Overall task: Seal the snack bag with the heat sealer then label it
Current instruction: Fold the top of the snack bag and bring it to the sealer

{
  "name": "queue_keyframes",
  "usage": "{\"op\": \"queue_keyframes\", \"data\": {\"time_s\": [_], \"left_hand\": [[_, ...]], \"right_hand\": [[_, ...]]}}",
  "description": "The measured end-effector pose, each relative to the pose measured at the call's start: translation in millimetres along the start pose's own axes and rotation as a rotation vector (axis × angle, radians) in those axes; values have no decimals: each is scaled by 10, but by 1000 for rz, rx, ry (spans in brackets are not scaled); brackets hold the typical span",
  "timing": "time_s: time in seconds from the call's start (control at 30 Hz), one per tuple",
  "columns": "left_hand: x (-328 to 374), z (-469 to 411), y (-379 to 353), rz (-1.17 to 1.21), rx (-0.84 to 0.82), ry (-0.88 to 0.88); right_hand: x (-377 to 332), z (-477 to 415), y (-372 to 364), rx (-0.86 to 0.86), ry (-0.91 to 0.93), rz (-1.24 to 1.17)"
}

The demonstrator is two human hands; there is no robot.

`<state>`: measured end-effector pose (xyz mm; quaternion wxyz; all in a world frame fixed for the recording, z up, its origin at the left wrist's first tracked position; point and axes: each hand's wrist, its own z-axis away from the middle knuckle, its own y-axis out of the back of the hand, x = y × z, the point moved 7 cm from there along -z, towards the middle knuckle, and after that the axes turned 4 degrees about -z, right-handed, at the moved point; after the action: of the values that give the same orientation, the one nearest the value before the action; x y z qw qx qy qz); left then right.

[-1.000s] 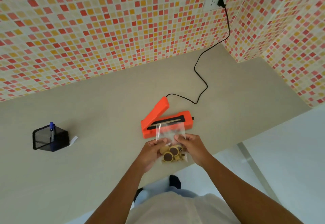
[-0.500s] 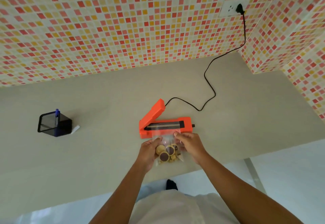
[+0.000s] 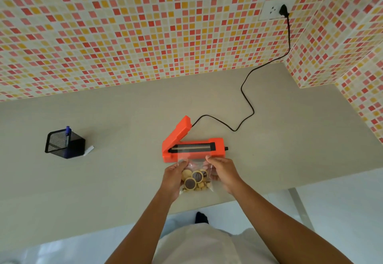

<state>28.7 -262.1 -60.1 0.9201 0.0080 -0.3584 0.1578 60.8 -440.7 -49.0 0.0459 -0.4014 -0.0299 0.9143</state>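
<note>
A clear snack bag (image 3: pixel 195 177) of round biscuits lies on the beige counter (image 3: pixel 116 176) near its front edge. My left hand (image 3: pixel 175 177) pinches its left side and my right hand (image 3: pixel 222 172) pinches its right side. The bag's open top rests against the front of the orange heat sealer (image 3: pixel 192 146), whose lid stands raised at the left, leaving the black sealing strip bare. A white label (image 3: pixel 88 151) lies beside a black mesh pen holder (image 3: pixel 64 144) at the left, with a blue pen (image 3: pixel 67 134) standing in it.
The sealer's black cord (image 3: pixel 247 106) snakes back across the counter to a wall socket (image 3: pixel 273 10). Mosaic-tiled walls close in the back and the right. The counter's front edge runs just below my hands, with white floor beyond.
Both hands have carried the bag forward and lower, so its top now sits at the sealer's front edge. My head view has shifted a little.
</note>
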Motion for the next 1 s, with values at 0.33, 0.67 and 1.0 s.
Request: {"op": "queue_keyframes", "data": {"time_s": [0.33, 0.67, 1.0], "left_hand": [[41, 21, 11, 39, 51, 8], [71, -4, -11, 68, 9, 22], [24, -34, 2, 69, 1, 32]], "right_hand": [[-42, -37, -32, 6, 17, 31], [-67, -47, -43, 27, 9, 44], [-48, -48, -57, 27, 16, 87]]}}
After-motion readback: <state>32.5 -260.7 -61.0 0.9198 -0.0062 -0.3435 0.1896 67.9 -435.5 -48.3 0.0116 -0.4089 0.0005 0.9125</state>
